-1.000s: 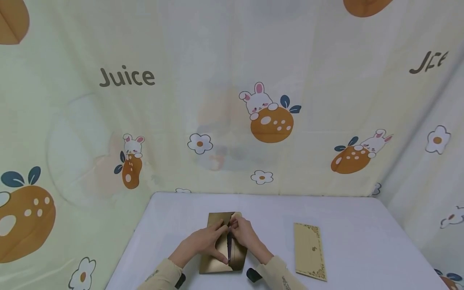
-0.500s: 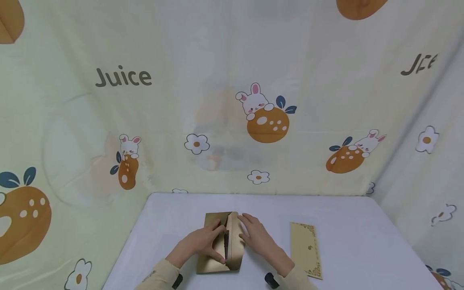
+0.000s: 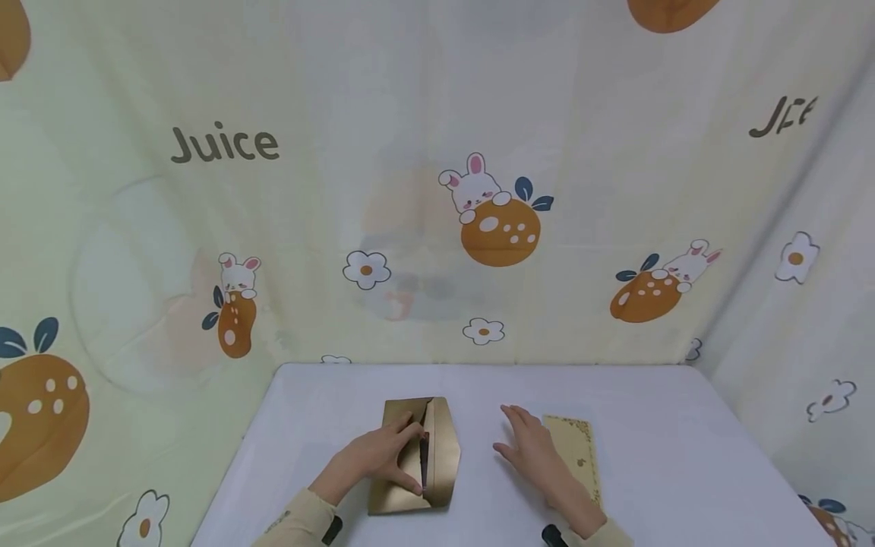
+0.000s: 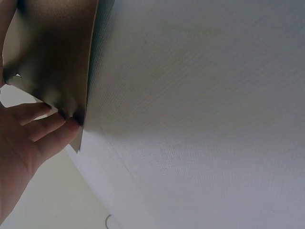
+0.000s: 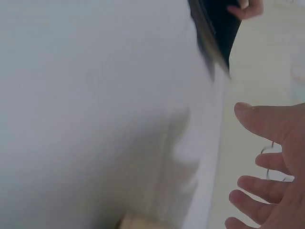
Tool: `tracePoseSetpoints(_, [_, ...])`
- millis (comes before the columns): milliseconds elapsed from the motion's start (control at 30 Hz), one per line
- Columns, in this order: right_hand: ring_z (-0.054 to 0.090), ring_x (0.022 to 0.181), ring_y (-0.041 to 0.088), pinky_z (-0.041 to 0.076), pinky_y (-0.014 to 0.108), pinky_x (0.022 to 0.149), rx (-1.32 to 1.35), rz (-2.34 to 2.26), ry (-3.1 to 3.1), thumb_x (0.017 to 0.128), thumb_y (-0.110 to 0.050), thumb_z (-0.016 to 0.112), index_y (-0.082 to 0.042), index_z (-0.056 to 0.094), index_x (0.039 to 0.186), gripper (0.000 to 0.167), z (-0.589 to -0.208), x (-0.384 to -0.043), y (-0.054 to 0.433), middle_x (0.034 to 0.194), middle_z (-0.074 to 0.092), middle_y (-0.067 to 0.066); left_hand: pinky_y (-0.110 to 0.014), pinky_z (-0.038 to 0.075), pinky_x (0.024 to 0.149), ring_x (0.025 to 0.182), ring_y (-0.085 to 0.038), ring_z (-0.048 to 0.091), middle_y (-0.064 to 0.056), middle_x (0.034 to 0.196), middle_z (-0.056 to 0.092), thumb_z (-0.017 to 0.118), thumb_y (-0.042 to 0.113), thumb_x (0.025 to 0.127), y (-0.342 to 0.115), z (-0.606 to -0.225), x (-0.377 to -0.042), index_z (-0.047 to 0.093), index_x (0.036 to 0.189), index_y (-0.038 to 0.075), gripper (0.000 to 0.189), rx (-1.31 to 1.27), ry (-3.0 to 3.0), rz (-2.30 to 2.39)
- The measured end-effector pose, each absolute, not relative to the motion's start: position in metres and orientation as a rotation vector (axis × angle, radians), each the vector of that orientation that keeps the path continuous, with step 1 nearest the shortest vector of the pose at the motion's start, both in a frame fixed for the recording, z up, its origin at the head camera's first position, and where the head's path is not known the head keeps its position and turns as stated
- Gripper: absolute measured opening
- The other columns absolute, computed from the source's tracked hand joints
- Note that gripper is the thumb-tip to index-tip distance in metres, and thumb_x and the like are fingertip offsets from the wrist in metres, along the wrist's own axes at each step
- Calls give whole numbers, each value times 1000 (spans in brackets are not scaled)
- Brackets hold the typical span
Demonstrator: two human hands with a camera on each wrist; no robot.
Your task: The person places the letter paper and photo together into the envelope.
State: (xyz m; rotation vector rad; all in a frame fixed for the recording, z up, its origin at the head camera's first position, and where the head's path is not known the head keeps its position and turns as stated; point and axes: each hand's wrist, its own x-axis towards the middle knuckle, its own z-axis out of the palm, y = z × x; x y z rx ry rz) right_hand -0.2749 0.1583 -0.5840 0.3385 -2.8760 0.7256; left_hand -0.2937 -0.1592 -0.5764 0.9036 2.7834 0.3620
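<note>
A gold envelope (image 3: 446,454) lies on the table with its flap spread out to the right and a dark gap along its opening. My left hand (image 3: 377,456) grips it at the pocket edge, thumb near the close end of the gap and fingers toward the far end. In the left wrist view, fingertips (image 4: 59,131) meet the edge of the envelope's brown panel (image 4: 66,47). My right hand (image 3: 543,462) holds nothing, its fingers spread apart. It hovers over the left side of a pale yellow card (image 3: 574,441) with an ornate border, hiding part of it.
A white-covered table (image 3: 656,448) carries both paper things. Behind it hangs a cream curtain (image 3: 383,197) printed with rabbits, oranges and flowers; another stretch of curtain runs along the right side. Dark straps sit at both sleeve cuffs.
My right hand has let go of the envelope's flap and moved right, to the card. The flap has folded out to the right. My left hand stays on the envelope.
</note>
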Motion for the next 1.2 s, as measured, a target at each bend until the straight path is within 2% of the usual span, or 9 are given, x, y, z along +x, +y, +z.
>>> tracePoseSetpoints(133, [45, 134, 50, 36, 65, 108, 236, 722, -2905, 89, -26, 77, 4, 45, 145, 72, -594, -270, 187, 145, 47, 32, -51, 56, 85, 125, -44, 58, -26, 160, 32, 77, 76, 65, -160, -576, -293, 41, 138, 32, 92, 903, 2776, 374])
tracePoseSetpoints(267, [31, 138, 60, 28, 76, 105, 137, 762, -2924, 94, -32, 70, 9, 38, 147, 74, -594, -256, 214, 152, 32, 39, -51, 56, 85, 125, -44, 59, -25, 160, 31, 77, 76, 65, -160, -576, -292, 41, 138, 32, 93, 891, 2778, 372])
tracePoseSetpoints(367, [24, 137, 67, 27, 81, 100, 23, 789, -2945, 96, -38, 66, 12, 29, 149, 82, -592, -247, 229, 152, 21, 45, -52, 56, 85, 124, -43, 59, -25, 161, 31, 76, 77, 65, -160, -576, -293, 41, 139, 32, 93, 875, 2783, 374])
tracePoseSetpoints(533, [21, 130, 75, 31, 79, 99, -153, 830, -3022, 93, -40, 69, 18, 10, 151, 100, -594, -242, 241, 147, 9, 54, -52, 55, 87, 126, -43, 58, -24, 161, 30, 76, 77, 65, -160, -577, -293, 40, 139, 33, 94, 861, 2783, 378])
tracePoseSetpoints(733, [25, 126, 77, 36, 75, 99, -140, 841, -3027, 88, -35, 77, 22, 5, 148, 110, -594, -247, 243, 141, 19, 57, -52, 56, 85, 125, -43, 59, -24, 161, 31, 76, 78, 64, -160, -577, -293, 41, 138, 33, 93, 876, 2787, 377])
tracePoseSetpoints(933, [29, 122, 74, 38, 72, 99, -211, 964, -3028, 83, -41, 82, 23, 2, 148, 121, -590, -255, 254, 134, 23, 55, -51, 55, 87, 125, -42, 59, -23, 160, 32, 77, 77, 64, -160, -577, -295, 41, 138, 33, 93, 882, 2799, 383])
tracePoseSetpoints(1033, [46, 115, 63, 45, 66, 94, -267, 1037, -3024, 85, -37, 80, 22, 15, 146, 106, -590, -257, 264, 129, 35, 51, -51, 55, 88, 126, -42, 59, -23, 160, 32, 76, 77, 64, -160, -577, -295, 41, 138, 33, 93, 878, 2794, 382])
tracePoseSetpoints(1133, [63, 95, 42, 53, 50, 81, -293, 1090, -2997, 90, -24, 74, 19, 36, 134, 71, -591, -259, 274, 114, 55, 40, -52, 55, 87, 126, -42, 58, -23, 160, 32, 77, 77, 64, -160, -577, -293, 41, 138, 33, 93, 877, 2791, 386])
tracePoseSetpoints(1200, [65, 84, 29, 54, 40, 71, -309, 1127, -2969, 92, -16, 69, 16, 46, 124, 51, -592, -260, 280, 102, 64, 30, -52, 55, 88, 126, -42, 58, -24, 160, 32, 77, 76, 64, -160, -576, -292, 42, 138, 32, 92, 875, 2790, 389])
